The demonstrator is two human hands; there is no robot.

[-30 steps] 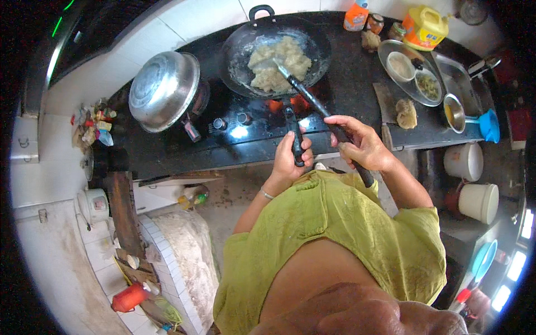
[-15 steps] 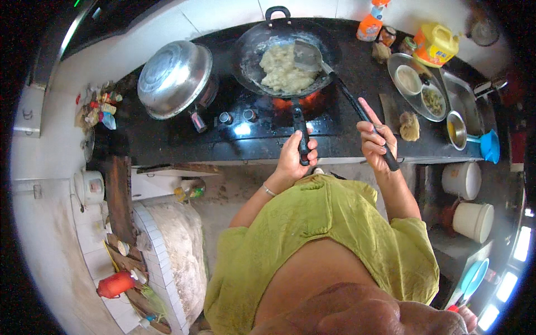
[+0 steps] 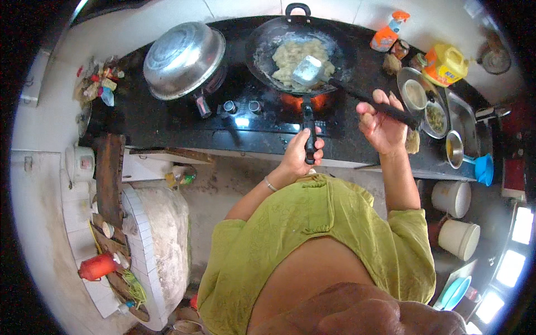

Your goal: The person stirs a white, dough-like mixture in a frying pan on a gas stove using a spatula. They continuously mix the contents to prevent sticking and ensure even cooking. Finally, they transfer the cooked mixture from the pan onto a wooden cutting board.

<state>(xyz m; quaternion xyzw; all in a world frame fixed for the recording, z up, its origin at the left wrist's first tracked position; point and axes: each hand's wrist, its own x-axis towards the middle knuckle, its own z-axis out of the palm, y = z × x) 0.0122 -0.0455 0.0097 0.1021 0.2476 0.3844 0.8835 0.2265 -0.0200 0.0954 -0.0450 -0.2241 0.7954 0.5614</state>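
Here, far on the left, a red bottle (image 3: pixel 97 266) lies on a tiled ledge (image 3: pixel 151 245). Up from it, a small pile of colourful packets (image 3: pixel 100 84) sits at the left end of the dark desk (image 3: pixel 145 120).

Next comes a big shiny metal bowl (image 3: pixel 183 58), turned upside down over the left burner of the stove (image 3: pixel 245 120).

In the middle is the black wok (image 3: pixel 298 47). It sits over an orange flame (image 3: pixel 298 102) and has pale yellow food (image 3: pixel 293 56) in it. The wok's long black handle (image 3: pixel 308 131) points down toward the person. The left hand (image 3: pixel 304 151) is closed tight around the end of this handle, just at the front edge of the desk.

A metal spatula (image 3: pixel 308 70) rests its flat blade on the food in the wok. Its long dark handle runs to the right and down. The right hand (image 3: pixel 382 123) is curled around the far end of that handle, to the right of the wok and above the desk. So the wok is just above the left hand, and up and to the left of the right hand.

Further right stand an orange bottle (image 3: pixel 387 33), a yellow jug (image 3: pixel 445 64), a round metal tray with small bowls (image 3: pixel 424 103) and a blue funnel (image 3: pixel 483 167). Two white buckets (image 3: pixel 455 215) stand on the floor below.
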